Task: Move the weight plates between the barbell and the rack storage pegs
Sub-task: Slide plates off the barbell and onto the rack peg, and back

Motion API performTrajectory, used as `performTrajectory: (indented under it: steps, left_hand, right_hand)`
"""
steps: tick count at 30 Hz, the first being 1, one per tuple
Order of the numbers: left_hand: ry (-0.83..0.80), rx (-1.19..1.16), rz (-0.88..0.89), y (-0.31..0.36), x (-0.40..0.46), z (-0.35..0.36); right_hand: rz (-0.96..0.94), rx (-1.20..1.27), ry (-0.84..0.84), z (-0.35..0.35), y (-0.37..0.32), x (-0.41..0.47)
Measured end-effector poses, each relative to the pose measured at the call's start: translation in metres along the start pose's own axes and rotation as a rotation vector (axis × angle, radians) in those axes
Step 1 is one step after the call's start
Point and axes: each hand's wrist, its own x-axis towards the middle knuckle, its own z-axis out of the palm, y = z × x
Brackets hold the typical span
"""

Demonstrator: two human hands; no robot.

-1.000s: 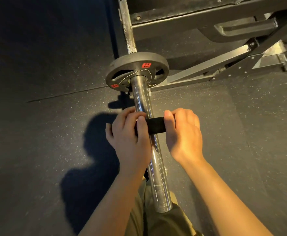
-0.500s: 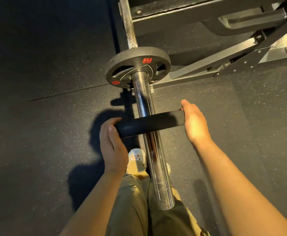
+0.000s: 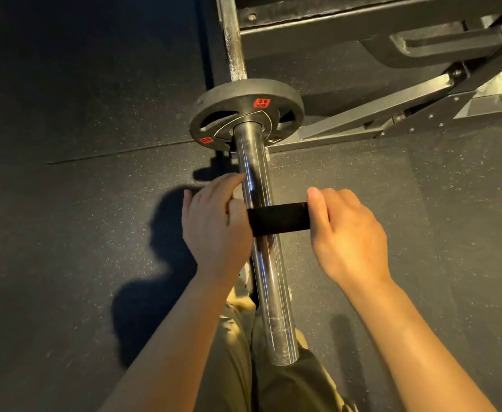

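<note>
- Where the barbell sleeve runs away from the person, its free end lies nearest, behind both hands.
- The right hand pinches one end of a black strap lying across the sleeve; the left hand curls over the other end, its grip partly hidden.
- Beyond both hands, along the sleeve's long axis, sits the weight plate; the left hand looks slightly nearer.
</note>
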Motion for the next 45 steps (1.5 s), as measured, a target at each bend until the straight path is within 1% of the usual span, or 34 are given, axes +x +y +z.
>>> performTrajectory:
  steps: [3,5,7,8,9,10,11,12,13,15,16,17,18,20,22,24,25,27,29,31,32,33,35,36,37,38,39,40,43,45]
  left_hand:
    - [-0.074,-0.228,-0.064,-0.022,0.004,-0.01]
    - [-0.126,-0.327,-0.117,-0.041,0.007,-0.014]
    - [-0.189,-0.429,-0.248,-0.056,0.009,-0.017]
    - [-0.213,-0.484,-0.333,-0.063,0.011,-0.017]
    - [-0.222,-0.488,-0.401,-0.069,0.012,-0.018]
    - [-0.218,-0.47,-0.433,-0.075,0.014,-0.02]
    - [-0.196,-0.447,-0.452,-0.075,0.016,-0.023]
    - [-0.174,-0.425,-0.452,-0.073,0.018,-0.025]
    - [-0.143,-0.391,-0.413,-0.064,0.018,-0.029]
    - [-0.119,-0.394,-0.278,-0.029,0.012,-0.027]
    - [-0.116,-0.365,-0.205,-0.01,0.006,-0.024]
    - [-0.105,-0.28,-0.139,0.006,-0.002,-0.016]
    - [-0.066,-0.182,-0.09,0.013,-0.01,-0.008]
    - [0.02,-0.125,-0.078,0.005,-0.016,-0.001]
    - [0.025,-0.251,-0.107,-0.024,-0.01,-0.004]
    - [-0.091,-0.367,-0.175,-0.049,-0.004,-0.01]
    - [-0.162,-0.411,-0.219,-0.057,-0.003,-0.013]
    - [-0.255,-0.495,-0.311,-0.075,0.002,-0.015]
    - [-0.296,-0.499,-0.436,-0.086,0.003,-0.018]
    - [-0.271,-0.508,-0.524,-0.09,0.007,-0.024]
    - [-0.247,-0.494,-0.516,-0.087,0.009,-0.025]
    - [-0.236,-0.484,-0.487,-0.079,0.011,-0.025]
    - [-0.236,-0.424,-0.412,-0.05,0.011,-0.023]
    - [-0.249,-0.365,-0.318,-0.036,0.008,-0.019]
    - [-0.265,-0.284,-0.184,-0.023,0.004,-0.016]
    - [-0.264,-0.21,-0.057,-0.013,0.001,-0.014]
    - [-0.259,-0.161,0.03,-0.009,-0.002,-0.012]
    - [-0.259,-0.146,0.065,-0.009,-0.004,-0.011]
    - [-0.268,-0.22,0.01,-0.022,-0.006,-0.015]
    - [-0.283,-0.313,-0.026,-0.035,-0.009,-0.019]
  right_hand:
    - [0.079,0.132,-0.021,-0.005,0.017,0.022]
    - [0.132,0.202,-0.073,-0.002,0.029,0.035]
    - [0.237,0.319,-0.223,0.007,0.038,0.042]
    - [0.331,0.435,-0.32,0.011,0.039,0.042]
    - [0.435,0.563,-0.396,0.015,0.039,0.04]
    - [0.508,0.645,-0.43,0.017,0.039,0.038]
    - [0.526,0.663,-0.434,0.018,0.039,0.034]
    - [0.517,0.636,-0.42,0.018,0.038,0.031]
    - [0.494,0.585,-0.394,0.017,0.037,0.027]
    - [0.448,0.483,-0.349,0.013,0.031,0.018]
    - [0.422,0.441,-0.328,0.01,0.026,0.015]
    - [0.395,0.394,-0.312,0.008,0.021,0.013]
    - [0.368,0.341,-0.305,0.006,0.017,0.01]
    - [0.288,0.225,-0.28,0.004,0.01,0.003]
    - [0.13,0.05,-0.152,0.003,0.003,-0.006]
    - [-0.025,-0.096,0.014,0.004,-0.005,-0.015]
    - [-0.065,-0.101,0.069,0.005,-0.007,-0.017]
    - [-0.095,0.018,0.086,0.004,-0.008,-0.013]
    - [-0.098,0.153,0.084,-0.002,0.001,-0.005]
    - [-0.065,0.229,0.109,-0.012,0.014,0.007]
    - [-0.012,0.262,0.077,-0.015,0.022,0.014]
    - [0.071,0.308,-0.002,-0.017,0.028,0.022]
    - [0.27,0.372,-0.235,-0.012,0.035,0.033]
    - [0.352,0.369,-0.347,-0.007,0.036,0.034]
    - [0.422,0.379,-0.417,-0.002,0.036,0.032]
    - [0.47,0.404,-0.437,0.002,0.034,0.03]
    - [0.499,0.442,-0.424,0.006,0.033,0.026]
    - [0.502,0.466,-0.385,0.008,0.031,0.022]
    - [0.401,0.365,-0.307,0.006,0.027,0.012]
    - [0.298,0.289,-0.234,0.007,0.023,0.002]
